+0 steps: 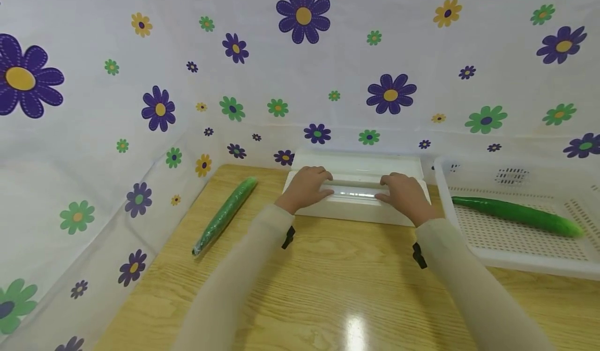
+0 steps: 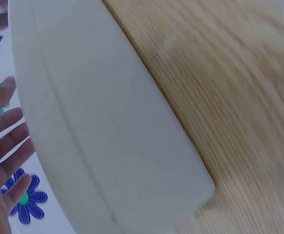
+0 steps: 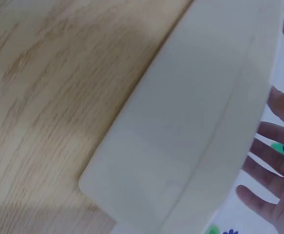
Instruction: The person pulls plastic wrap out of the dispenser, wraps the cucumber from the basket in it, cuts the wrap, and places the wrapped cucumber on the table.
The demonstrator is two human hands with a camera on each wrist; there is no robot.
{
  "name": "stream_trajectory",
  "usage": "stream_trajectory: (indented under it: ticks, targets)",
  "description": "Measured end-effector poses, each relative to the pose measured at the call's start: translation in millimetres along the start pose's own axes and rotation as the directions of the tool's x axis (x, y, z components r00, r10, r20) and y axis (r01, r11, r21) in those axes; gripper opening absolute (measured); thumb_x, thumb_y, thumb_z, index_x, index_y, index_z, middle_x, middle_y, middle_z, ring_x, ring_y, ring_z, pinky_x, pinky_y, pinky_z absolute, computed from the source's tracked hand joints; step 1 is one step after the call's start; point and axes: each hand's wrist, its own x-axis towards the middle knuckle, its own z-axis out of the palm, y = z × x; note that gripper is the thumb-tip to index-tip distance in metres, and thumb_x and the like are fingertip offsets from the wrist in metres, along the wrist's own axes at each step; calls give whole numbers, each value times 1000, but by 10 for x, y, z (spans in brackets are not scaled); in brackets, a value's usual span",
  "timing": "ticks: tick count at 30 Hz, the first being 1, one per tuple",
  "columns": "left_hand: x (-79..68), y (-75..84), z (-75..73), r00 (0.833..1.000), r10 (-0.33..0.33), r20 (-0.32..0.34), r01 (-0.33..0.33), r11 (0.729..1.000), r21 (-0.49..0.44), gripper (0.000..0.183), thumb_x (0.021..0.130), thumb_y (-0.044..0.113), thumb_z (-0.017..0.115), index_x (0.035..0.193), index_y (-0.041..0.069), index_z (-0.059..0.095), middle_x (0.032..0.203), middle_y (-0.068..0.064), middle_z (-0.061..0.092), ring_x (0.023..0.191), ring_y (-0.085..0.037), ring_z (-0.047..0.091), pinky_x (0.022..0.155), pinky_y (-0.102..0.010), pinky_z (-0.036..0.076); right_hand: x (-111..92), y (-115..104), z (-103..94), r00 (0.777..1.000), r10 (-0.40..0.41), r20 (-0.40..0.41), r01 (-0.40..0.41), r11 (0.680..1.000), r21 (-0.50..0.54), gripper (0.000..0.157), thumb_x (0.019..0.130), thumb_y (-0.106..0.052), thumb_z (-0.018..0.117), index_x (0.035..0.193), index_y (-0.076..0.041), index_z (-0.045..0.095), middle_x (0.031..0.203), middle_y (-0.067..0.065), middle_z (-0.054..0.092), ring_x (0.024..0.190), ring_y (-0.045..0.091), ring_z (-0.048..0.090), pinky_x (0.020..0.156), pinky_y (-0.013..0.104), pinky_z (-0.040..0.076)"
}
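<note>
A long white box [image 1: 347, 211] stands on the table with its lid [image 1: 361, 163] raised at the back. Shiny clear material, apparently a roll of cling film [image 1: 354, 192], lies inside it. My left hand [image 1: 307, 187] is over the box's left end, its thumb at the shiny material. Over the right end is my right hand [image 1: 405, 197], thumb pointing inward. Both wrist views show the fingers spread and fairly straight behind the box's front wall [image 2: 117, 122]; whether the fingertips touch the film is hidden.
Left of the box lies a cucumber [image 1: 225, 215] with a glossy clear wrapping. On the right, a white perforated basket [image 1: 525, 261] holds another cucumber [image 1: 520, 213]. A flowered white curtain [image 1: 347, 54] hangs behind and to the left of the wooden table [image 1: 328, 288].
</note>
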Motion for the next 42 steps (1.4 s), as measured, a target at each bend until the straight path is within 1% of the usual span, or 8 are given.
stream_trajectory:
  ticks: [7,12,17,23,28,34,36,42]
  targets:
    - [175,315,3,997,79,19,-81,991,106,31,90,36,61,111,13,64,108,-2,66,102,-18,62,99,-35,44,105,-173,101,980,-173,-101,162,981,-109,31,83,-26,71,102,-1,67,96,14,69,82,29,66,75,45,53]
    - [253,355,52,997,71,-33,-64,983,169,16,92,27,60,98,16,69,93,3,70,87,-13,66,91,-32,48,132,-173,103,978,-184,-97,170,976,-137,28,83,-21,71,103,-1,66,97,14,69,84,29,66,74,44,53]
    - [292,322,75,992,60,-113,-40,985,171,13,91,25,62,93,15,71,87,3,72,80,-12,67,86,-32,51,134,-82,54,993,-108,-54,101,989,-111,23,85,-9,67,105,2,65,99,19,67,88,32,66,75,43,55]
    - [297,256,122,989,52,-140,-28,985,168,15,91,26,61,93,14,71,86,2,71,80,-13,67,85,-31,51,99,19,-48,999,-40,-4,40,997,-73,19,86,1,60,104,5,66,100,22,67,91,34,65,79,44,54]
    - [254,158,177,983,96,-154,-66,980,188,18,91,31,60,93,15,69,88,3,70,83,-12,66,84,-29,50,54,112,-98,999,17,43,-14,998,-60,18,87,5,55,102,8,64,101,23,67,95,35,64,84,45,53]
    - [127,50,127,967,216,-138,-184,960,213,21,88,32,65,98,13,67,94,0,68,88,-14,64,87,-29,50,-4,198,-175,997,29,74,-24,997,-67,16,89,10,47,87,9,63,82,21,67,71,27,63,65,38,53]
    - [86,19,103,966,231,-120,-197,950,244,22,87,31,65,99,12,66,96,-1,67,89,-14,63,89,-29,49,-17,220,-195,997,24,68,-17,995,-97,17,89,9,47,83,7,62,76,19,65,64,23,59,59,36,51]
    - [-19,-131,110,982,161,-103,-130,957,260,19,86,28,68,95,12,67,95,-2,66,89,-17,63,89,-34,49,-46,306,-198,999,-7,39,12,990,-140,18,89,6,49,77,5,62,69,15,64,58,20,55,53,35,49]
